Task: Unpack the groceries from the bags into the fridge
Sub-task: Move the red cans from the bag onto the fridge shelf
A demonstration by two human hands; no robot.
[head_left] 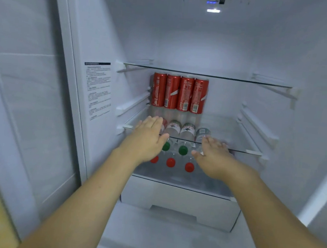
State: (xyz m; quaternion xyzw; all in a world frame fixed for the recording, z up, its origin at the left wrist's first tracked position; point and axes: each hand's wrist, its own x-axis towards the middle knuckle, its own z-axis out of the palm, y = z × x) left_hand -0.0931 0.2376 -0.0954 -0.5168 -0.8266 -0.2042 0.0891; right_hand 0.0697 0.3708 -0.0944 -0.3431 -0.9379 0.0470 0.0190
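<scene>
I look into an open fridge. Several red cans [179, 93] stand in a row at the back of a glass shelf [252, 152]. Under that shelf stand several clear water bottles [187, 130] with green caps [183, 150] and red caps [170, 162]. My left hand [147, 137] reaches in with straight fingers over the shelf's front edge at the left. My right hand [212, 156] is also flat and holds nothing, over the shelf edge right of the bottles. No grocery bag is in view.
An upper glass shelf [204, 75] sits above the cans. A white drawer [180, 203] lies below the bottles. The fridge's left wall carries a printed label [97, 88]. Rails line both side walls. The right half of the can shelf is bare.
</scene>
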